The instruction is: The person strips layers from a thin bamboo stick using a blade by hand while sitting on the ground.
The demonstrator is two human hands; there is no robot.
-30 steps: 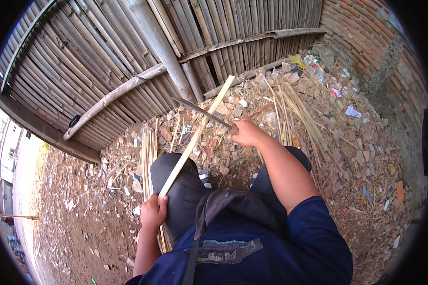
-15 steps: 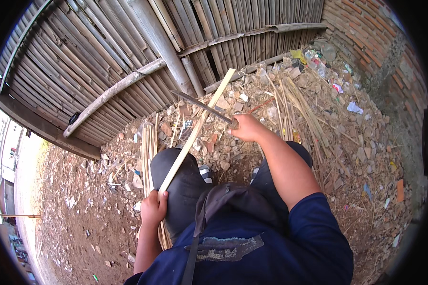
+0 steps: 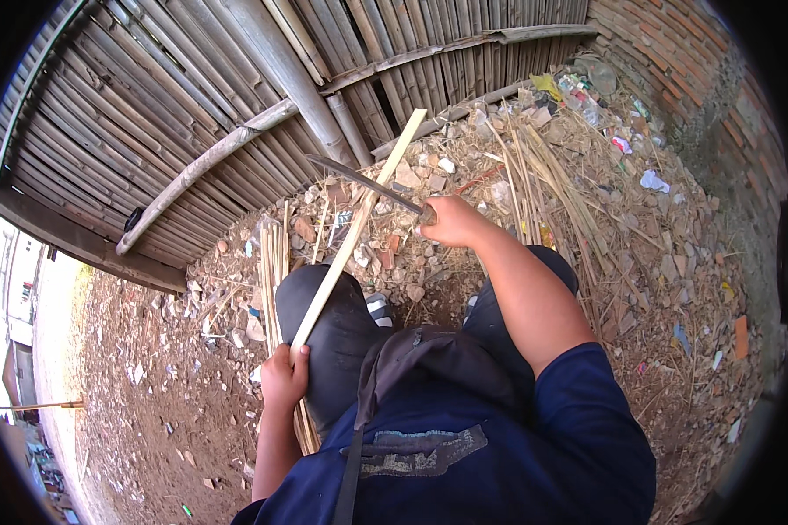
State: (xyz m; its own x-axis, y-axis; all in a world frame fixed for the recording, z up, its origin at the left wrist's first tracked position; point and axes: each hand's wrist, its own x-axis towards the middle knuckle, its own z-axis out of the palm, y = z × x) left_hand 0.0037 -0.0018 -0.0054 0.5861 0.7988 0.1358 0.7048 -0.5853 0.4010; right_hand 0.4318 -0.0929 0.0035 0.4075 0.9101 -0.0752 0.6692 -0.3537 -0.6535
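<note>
My left hand (image 3: 285, 378) is closed round the lower end of a pale bamboo strip (image 3: 352, 234), which slants up and away across my left knee. In my right hand (image 3: 449, 220) is the handle of a long knife (image 3: 366, 181). Its dark blade points to the far left and crosses the strip in its upper half. Whether the edge touches the strip I cannot tell. Beside my left leg lies a bundle of split bamboo strips (image 3: 274, 267), partly hidden by my knee and left forearm.
More bamboo strips (image 3: 556, 188) lie on the ground to the right. A bamboo wall (image 3: 210, 96) stands ahead, with a brick wall (image 3: 674, 61) at the far right. Stones and litter such as a white scrap (image 3: 654, 181) cover the dirt. A dark bag (image 3: 438, 367) rests on my lap.
The view has shifted slightly. My right hand and the knife sit a little further left and up in the picture. Both hands keep their holds, and the strip is at nearly the same slant.
</note>
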